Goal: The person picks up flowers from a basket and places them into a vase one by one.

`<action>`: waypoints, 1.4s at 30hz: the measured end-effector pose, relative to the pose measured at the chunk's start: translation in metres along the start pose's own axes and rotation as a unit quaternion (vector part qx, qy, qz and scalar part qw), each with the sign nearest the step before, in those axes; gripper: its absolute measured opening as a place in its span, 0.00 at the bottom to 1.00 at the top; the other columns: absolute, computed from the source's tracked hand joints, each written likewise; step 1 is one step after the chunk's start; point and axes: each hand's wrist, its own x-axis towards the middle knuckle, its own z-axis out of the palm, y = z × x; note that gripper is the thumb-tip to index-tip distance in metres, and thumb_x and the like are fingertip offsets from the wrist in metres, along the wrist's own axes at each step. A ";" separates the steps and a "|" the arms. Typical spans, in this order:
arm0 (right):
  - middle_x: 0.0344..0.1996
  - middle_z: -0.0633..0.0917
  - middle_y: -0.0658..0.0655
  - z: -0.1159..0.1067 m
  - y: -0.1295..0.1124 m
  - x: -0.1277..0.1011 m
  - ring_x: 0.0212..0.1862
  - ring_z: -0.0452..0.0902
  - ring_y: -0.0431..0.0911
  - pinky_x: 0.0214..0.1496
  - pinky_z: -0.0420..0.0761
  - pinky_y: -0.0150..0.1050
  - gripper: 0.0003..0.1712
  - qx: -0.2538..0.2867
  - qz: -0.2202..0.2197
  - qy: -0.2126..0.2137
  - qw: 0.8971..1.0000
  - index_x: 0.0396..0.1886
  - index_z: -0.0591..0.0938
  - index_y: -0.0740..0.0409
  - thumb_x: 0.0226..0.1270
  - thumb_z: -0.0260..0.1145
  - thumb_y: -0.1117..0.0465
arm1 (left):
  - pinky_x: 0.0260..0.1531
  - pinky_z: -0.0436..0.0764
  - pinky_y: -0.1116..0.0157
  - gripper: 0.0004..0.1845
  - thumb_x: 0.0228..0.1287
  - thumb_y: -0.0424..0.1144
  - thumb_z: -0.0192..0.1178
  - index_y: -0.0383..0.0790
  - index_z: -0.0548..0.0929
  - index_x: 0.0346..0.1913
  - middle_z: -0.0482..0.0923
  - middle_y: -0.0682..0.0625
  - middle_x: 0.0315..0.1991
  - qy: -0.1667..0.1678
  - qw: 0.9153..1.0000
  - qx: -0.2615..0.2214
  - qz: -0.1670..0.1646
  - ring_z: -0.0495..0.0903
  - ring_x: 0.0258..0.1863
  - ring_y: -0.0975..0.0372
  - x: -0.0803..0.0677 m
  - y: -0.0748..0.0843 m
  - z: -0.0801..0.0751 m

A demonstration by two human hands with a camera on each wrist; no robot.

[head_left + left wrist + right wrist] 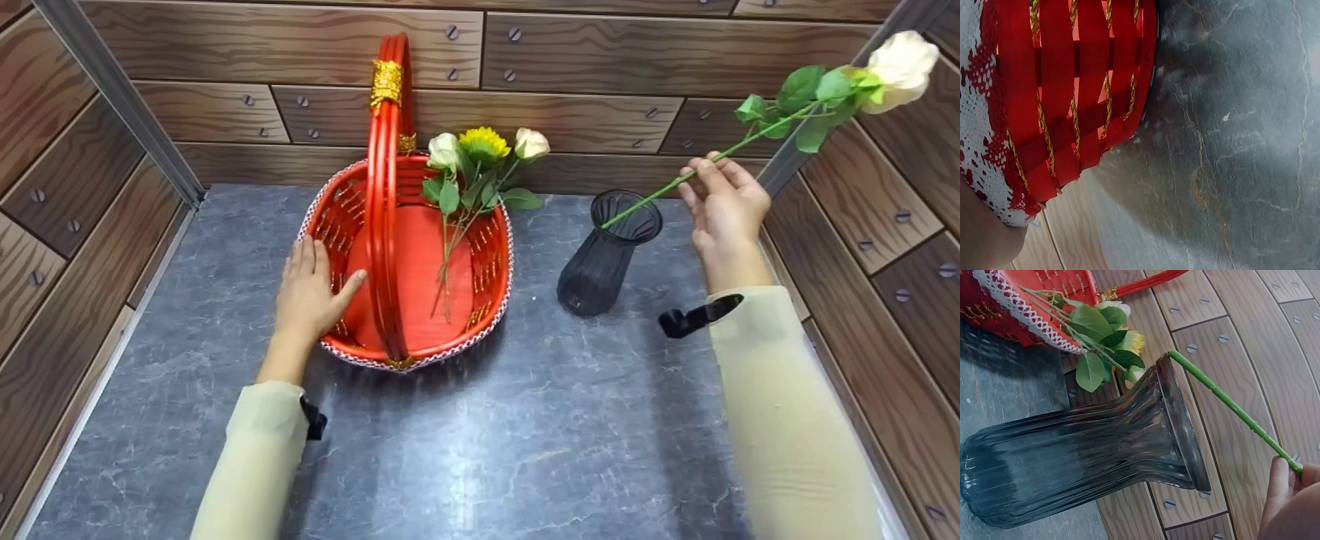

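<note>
right hand (729,210) pinches a rose (771,127) near the vase (600,270); straight-fingered left hand (304,300) touches the basket (415,251).

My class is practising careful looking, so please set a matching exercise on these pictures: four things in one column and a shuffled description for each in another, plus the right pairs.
Things
1. Basket
2. Vase
3. Yellow flower
4. Right hand

Descriptions
A. Pinches a green stem
B. Red, with an arched handle
C. Between two pale roses
D. Dark and see-through

Pairs: 1-B, 2-D, 3-C, 4-A
</note>
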 end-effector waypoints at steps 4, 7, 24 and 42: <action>0.28 0.87 0.61 0.001 -0.002 0.003 0.30 0.84 0.49 0.35 0.87 0.39 0.09 0.006 -0.012 -0.003 1.000 0.39 0.79 0.68 0.61 0.69 0.77 | 0.77 0.41 0.45 0.55 0.70 0.72 0.40 0.24 0.48 0.77 0.39 0.31 0.79 0.005 1.000 -0.001 0.001 0.37 0.79 0.41 0.003 0.001 -0.003; 0.28 0.87 0.60 0.002 -0.002 0.004 0.30 0.84 0.49 0.35 0.87 0.38 0.09 -0.008 -0.015 -0.003 1.000 0.38 0.80 0.67 0.60 0.70 0.76 | 0.77 0.40 0.45 0.55 0.69 0.72 0.39 0.24 0.47 0.77 0.39 0.31 0.79 0.007 1.000 -0.001 -0.001 0.36 0.79 0.42 0.004 0.001 -0.006; 0.30 0.85 0.59 0.010 0.003 0.012 0.32 0.85 0.47 0.35 0.87 0.36 0.13 -0.066 -0.046 0.001 0.997 0.39 0.81 0.65 0.56 0.74 0.74 | 0.77 0.40 0.45 0.55 0.69 0.72 0.40 0.25 0.47 0.77 0.39 0.31 0.79 0.022 1.000 0.001 0.004 0.35 0.79 0.42 0.016 0.003 -0.018; 0.30 0.87 0.55 -0.009 0.032 0.001 0.34 0.86 0.44 0.39 0.87 0.34 0.11 -0.169 -0.031 0.016 0.985 0.40 0.82 0.63 0.59 0.73 0.72 | 0.77 0.41 0.46 0.53 0.71 0.69 0.42 0.24 0.47 0.77 0.39 0.30 0.79 0.009 1.000 -0.002 0.001 0.37 0.79 0.40 0.004 0.001 0.002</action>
